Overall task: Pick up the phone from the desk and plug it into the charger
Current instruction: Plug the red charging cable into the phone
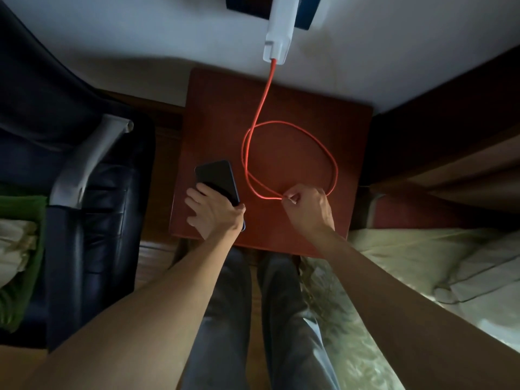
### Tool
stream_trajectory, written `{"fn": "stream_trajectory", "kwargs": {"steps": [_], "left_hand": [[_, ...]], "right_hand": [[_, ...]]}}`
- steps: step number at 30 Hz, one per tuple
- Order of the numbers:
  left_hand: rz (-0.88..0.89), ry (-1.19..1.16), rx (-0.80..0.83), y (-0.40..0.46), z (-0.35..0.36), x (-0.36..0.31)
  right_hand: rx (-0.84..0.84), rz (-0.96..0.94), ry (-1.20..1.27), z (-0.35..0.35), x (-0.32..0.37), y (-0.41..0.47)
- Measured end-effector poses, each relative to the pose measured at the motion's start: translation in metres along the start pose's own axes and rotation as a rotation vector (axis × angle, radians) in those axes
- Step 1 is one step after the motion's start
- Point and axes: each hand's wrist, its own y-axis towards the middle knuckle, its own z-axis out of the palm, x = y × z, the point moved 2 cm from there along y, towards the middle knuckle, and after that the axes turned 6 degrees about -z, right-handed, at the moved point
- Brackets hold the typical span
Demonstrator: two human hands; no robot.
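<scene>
A dark phone (216, 177) lies screen-up near the left front of the small reddish-brown desk (323, 108). My left hand (213, 213) is wrapped around its near end, fingers over the left edge. A red charging cable (318, 142) hangs from the white charger (277, 38) plugged in at the wall and forms a loop on the desk. My right hand (306, 205) pinches the cable's free end just right of the phone. The plug tip is hidden in my fingers. Phone and cable end are apart.
A dark leather chair (92, 198) with a grey armrest stands to the left of the desk. A bed with pale patterned bedding (422, 263) lies to the right, under a dark wooden frame. My legs in jeans are below the desk's front edge.
</scene>
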Motion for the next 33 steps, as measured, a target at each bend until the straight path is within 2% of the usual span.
{"fn": "stream_trajectory", "kwargs": {"steps": [5, 10, 12, 15, 18, 21, 26, 30, 33], "left_hand": [[-0.13, -0.11, 0.119, 0.0, -0.001, 0.002], [-0.146, -0.12, 0.209, -0.003, -0.011, 0.003], [-0.217, -0.172, 0.286, -0.006, -0.017, 0.002], [-0.409, -0.546, 0.469, -0.016, -0.036, 0.004], [-0.467, -0.884, 0.676, -0.044, -0.072, 0.003], [-0.429, -1.095, 0.75, -0.072, -0.114, 0.001], [-0.298, -1.333, 0.761, -0.118, -0.192, -0.008], [-0.135, -1.468, 0.857, -0.154, -0.246, -0.011], [-0.027, -1.447, 0.877, -0.18, -0.281, -0.01]], "right_hand": [[-0.031, -0.003, 0.042, 0.001, -0.001, -0.004], [-0.077, -0.02, 0.105, -0.004, 0.01, -0.012], [-0.105, -0.041, 0.141, -0.013, 0.017, -0.018], [-0.199, -0.082, 0.23, -0.036, 0.033, -0.032], [-0.312, -0.102, 0.334, -0.067, 0.054, -0.049], [-0.4, -0.091, 0.417, -0.103, 0.076, -0.068], [-0.545, -0.058, 0.58, -0.163, 0.109, -0.1], [-0.491, -0.092, 0.637, -0.201, 0.129, -0.123], [-0.435, -0.166, 0.652, -0.226, 0.14, -0.143]]}}
